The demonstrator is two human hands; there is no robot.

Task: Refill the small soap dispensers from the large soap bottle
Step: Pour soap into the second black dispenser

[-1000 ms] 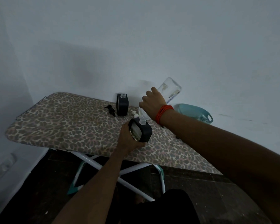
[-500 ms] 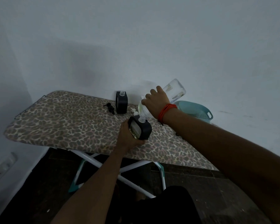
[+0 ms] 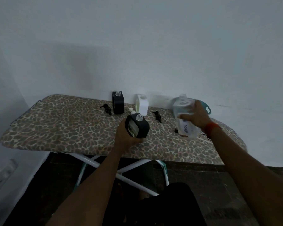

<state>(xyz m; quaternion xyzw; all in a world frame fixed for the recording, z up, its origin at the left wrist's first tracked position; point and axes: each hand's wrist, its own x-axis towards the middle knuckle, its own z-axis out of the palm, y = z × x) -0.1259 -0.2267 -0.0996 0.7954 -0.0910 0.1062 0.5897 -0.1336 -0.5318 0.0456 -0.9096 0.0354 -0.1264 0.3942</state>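
Left hand (image 3: 127, 137) is gripping a black dispenser (image 3: 138, 126) from below, open neck up, over the board's (image 3: 64, 128) near edge. At its 3 o'clock the right hand (image 3: 198, 115) is clasping the bottle (image 3: 184, 115), which is standing roughly upright and uncapped; whether its base is touching the board is unclear. Farther out, a second dispenser (image 3: 118, 102) is standing at 11 o'clock with a pump (image 3: 106, 108) at its 9 o'clock, a white dispenser (image 3: 142, 105) is standing at 12 o'clock, and another pump (image 3: 158, 116) is lying between the hands.

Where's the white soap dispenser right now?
In the head view, the white dispenser stands at the back edge of the ironing board, between the far black dispenser and the large soap bottle in the right hand.
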